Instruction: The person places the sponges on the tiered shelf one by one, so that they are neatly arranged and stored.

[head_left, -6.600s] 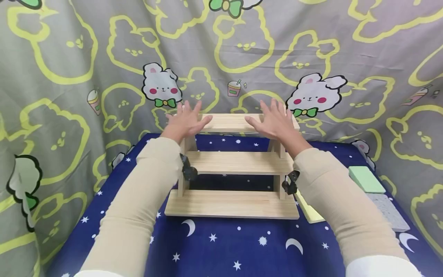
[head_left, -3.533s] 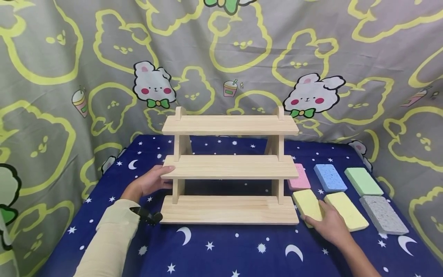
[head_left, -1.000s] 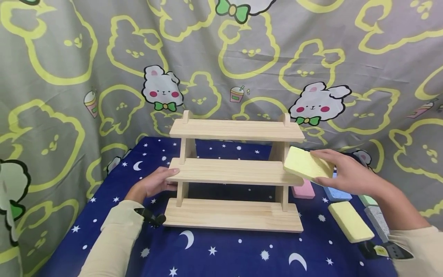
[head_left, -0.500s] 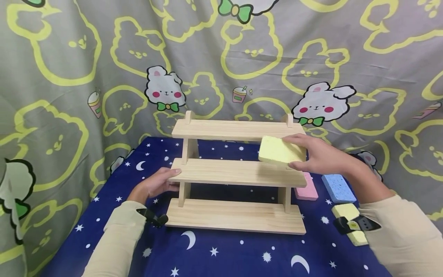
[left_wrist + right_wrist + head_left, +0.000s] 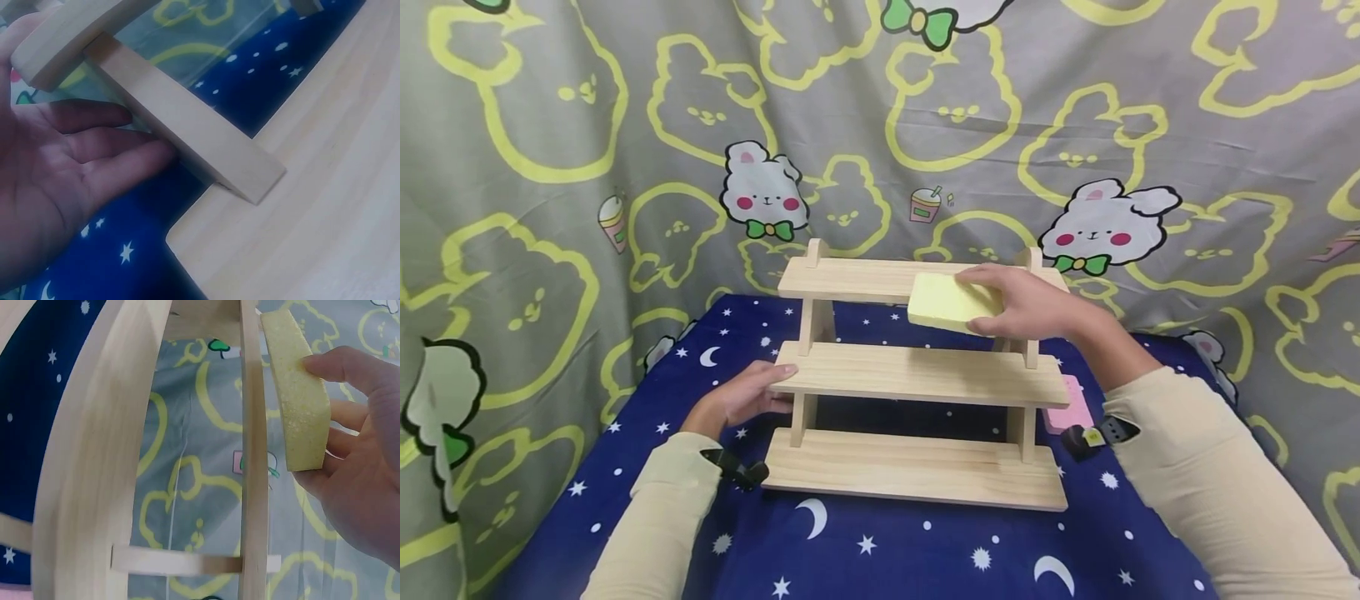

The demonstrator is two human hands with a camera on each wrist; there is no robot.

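A three-tier wooden display shelf [image 5: 917, 377] stands on the dark blue cloth. My left hand [image 5: 737, 400] grips the left end of its middle board, thumb on top and fingers beneath. In the left wrist view, those fingers [image 5: 119, 165] extend beside a wooden upright [image 5: 187, 122]. A thick yellow sponge [image 5: 942, 300] is pinched at its right end by my right hand [image 5: 1037, 307], thumb on one face and fingers on the other. In the head view it overlaps the front edge of the top board. The right wrist view has the sponge [image 5: 299, 394] alongside the thin board [image 5: 254, 456].
A pink sponge [image 5: 1070, 407] lies on the cloth just right of the shelf, close to the right wrist's camera strap [image 5: 1097, 437]. The right forearm covers the table's right side. A grey patterned curtain [image 5: 850, 100] hangs close behind the shelf.
Both hands were at the top board; the left then took the middle board's end. My right hand picked up a yellow sponge from the table and carried it left and up to the top board.
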